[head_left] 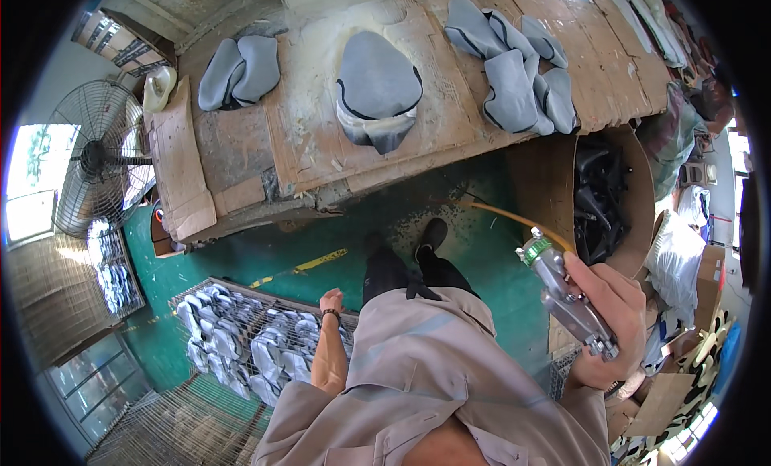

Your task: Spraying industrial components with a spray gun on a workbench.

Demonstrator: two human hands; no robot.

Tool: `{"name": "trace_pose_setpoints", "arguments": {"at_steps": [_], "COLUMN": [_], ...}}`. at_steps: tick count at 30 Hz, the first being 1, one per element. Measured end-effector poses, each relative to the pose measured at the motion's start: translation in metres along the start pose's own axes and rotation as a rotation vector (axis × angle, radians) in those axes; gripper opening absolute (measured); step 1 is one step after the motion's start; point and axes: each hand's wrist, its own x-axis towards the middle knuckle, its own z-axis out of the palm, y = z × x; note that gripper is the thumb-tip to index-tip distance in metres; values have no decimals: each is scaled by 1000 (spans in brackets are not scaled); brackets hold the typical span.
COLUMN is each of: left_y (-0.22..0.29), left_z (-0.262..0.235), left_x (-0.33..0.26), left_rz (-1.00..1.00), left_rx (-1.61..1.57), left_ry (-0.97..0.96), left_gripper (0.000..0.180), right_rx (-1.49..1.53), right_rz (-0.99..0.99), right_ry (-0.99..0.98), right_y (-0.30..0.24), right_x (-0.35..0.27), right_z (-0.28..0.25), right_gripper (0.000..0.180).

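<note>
My right hand (614, 309) is wrapped round a metal spray gun (574, 301) with a green ring at its nozzle end, held up at the right over the floor. An orange hose (514, 215) shows just beyond it. Low on my left, beside the wire racks, hangs my left hand (331, 300), its fingers curled in and nothing visible in them. A grey saddle-shaped cover (377, 74) with a black edge and whitish lower part lies at the middle of the cardboard-topped table (313, 157); neither hand touches it.
Grey padded pieces lie on the table in a pair (239, 71) at left and a pile (518, 81) at right. A cardboard box (638, 201) of black parts stands below the right end. A wire rack (281, 305) of silvery-grey pieces is at my left, a large fan (95, 157) farther off.
</note>
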Motion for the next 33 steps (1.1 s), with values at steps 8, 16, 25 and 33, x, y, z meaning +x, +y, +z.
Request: {"name": "trace_pose_setpoints", "arguments": {"at_steps": [8,16,25,33], "left_y": [46,47,-21,-34], "left_z": [-16,-52,-69,-52], "left_x": [30,58,86,91], "left_rz": [114,187,-53,-11], "left_rx": [-60,-91,-123,-178], "left_ry": [-38,-62,-108,-142], "left_gripper": [32,31,25,29], "right_rx": [41,-66,-177,-201], "right_rz": [93,81,21,6], "right_ry": [151,168,217,146], "right_y": [-57,-127,-187,-224], "right_x": [17,31,36,29], "right_z": [27,66,109,121], "right_gripper": [54,50,56,65]}}
